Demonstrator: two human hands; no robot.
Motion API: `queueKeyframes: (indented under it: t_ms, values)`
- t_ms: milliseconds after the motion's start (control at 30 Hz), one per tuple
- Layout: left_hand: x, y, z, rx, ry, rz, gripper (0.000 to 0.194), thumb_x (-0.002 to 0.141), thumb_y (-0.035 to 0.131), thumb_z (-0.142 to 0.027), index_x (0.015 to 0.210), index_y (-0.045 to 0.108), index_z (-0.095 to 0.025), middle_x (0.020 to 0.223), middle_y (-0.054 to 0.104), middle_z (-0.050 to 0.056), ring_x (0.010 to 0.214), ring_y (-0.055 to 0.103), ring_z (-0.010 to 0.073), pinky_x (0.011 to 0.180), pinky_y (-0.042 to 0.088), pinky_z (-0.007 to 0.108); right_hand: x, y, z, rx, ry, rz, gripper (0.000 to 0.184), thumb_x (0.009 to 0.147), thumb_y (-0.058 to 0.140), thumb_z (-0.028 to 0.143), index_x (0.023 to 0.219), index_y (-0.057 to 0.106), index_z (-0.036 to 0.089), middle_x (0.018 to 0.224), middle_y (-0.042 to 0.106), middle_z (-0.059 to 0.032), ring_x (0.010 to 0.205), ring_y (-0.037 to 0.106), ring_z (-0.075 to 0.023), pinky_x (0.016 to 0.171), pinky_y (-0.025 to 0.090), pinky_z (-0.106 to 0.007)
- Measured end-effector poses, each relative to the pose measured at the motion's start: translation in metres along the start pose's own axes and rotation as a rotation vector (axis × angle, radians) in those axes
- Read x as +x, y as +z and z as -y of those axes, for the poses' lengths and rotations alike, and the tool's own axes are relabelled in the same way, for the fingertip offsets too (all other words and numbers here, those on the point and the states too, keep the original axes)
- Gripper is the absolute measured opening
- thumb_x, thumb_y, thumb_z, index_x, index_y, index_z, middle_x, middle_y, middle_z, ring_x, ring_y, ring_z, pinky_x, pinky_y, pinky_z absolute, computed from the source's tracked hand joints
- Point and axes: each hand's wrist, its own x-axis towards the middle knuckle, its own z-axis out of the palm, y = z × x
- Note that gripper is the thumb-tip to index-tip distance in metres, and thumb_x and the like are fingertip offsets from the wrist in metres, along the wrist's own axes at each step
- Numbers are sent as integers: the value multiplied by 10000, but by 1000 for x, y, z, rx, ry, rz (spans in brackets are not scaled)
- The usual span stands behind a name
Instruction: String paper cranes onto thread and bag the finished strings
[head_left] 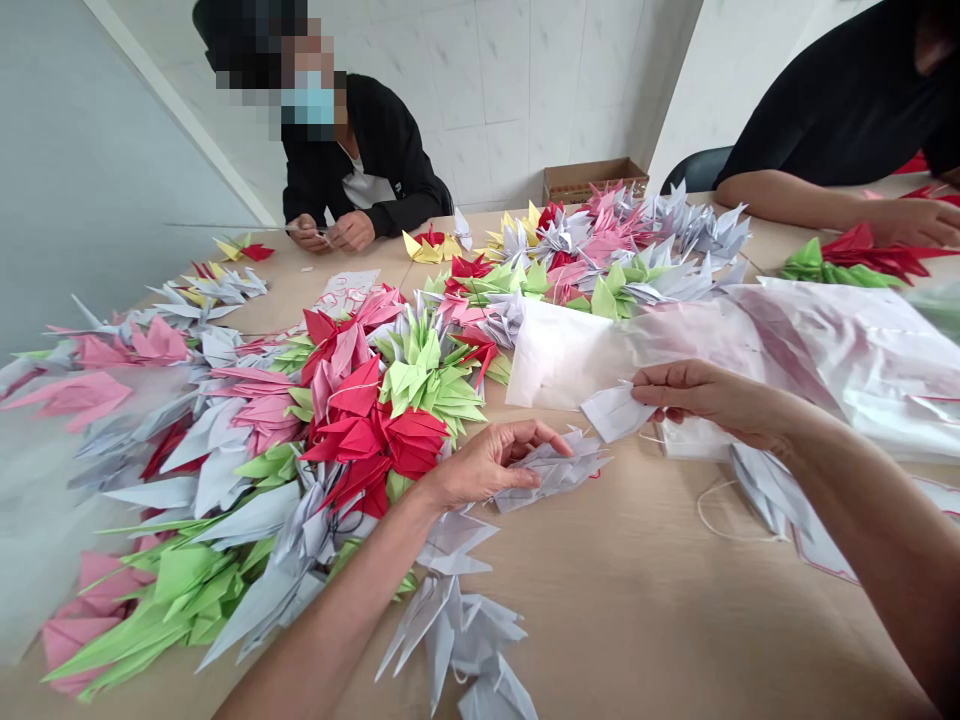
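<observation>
My right hand (694, 395) pinches a pale grey folded paper piece (616, 410) between thumb and fingers, above the table. My left hand (499, 462) is open, with thumb and index finger apart, over a stack of flat pale grey paper cranes (555, 470). A small red bit shows at that stack's right edge. Close by my left wrist, more pale grey cranes (454, 540) trail toward the table's near edge, with white string by them. Under my right forearm lies another grey folded bunch (769, 490), a loop of white string (724, 515) beside it.
Heaped paper cranes in red (375, 430), green (424, 375), pink and grey cover the left and far middle. Clear plastic bags (847, 350) lie at right. Across the table (637, 590) sit a masked person (390, 150) and another person (832, 120). A cardboard box (596, 180) stands behind.
</observation>
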Motion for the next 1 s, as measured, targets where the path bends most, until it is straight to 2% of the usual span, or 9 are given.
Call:
queueKeyframes:
  t_ms: [200, 533, 733, 1000]
  values:
    - [-1, 0, 1, -1, -11, -19, 287, 700, 671, -203, 978, 614, -158, 793, 535, 8, 705, 471, 96, 611, 332, 187, -3, -1, 2, -28, -31, 8, 402, 742, 558, 593, 729, 607, 194, 679, 503, -2, 623, 406, -115, 567, 315, -244]
    - [-1, -1, -1, -125, -60, -50, 322, 642, 722, -161, 949, 624, -169, 867, 579, 10, 766, 503, 100, 645, 351, 177, -4, -1, 5, -57, -30, -43, 346, 757, 566, 549, 725, 644, 213, 682, 526, 0, 628, 417, -118, 579, 300, -260]
    - [-1, -1, 0, -111, -51, -52, 345, 641, 727, -183, 970, 622, -168, 914, 600, 32, 813, 534, 123, 682, 377, 198, -5, -2, 4, -97, -9, -25, 358, 743, 566, 572, 750, 666, 228, 692, 572, -8, 625, 443, -132, 575, 303, -275]
    - [-1, 0, -1, -54, -27, -58, 327, 662, 687, -124, 982, 635, -167, 891, 601, 30, 779, 525, 105, 653, 374, 176, -2, -3, -4, -127, 17, -14, 385, 751, 562, 566, 708, 681, 202, 685, 596, -22, 650, 486, -147, 632, 353, -284]
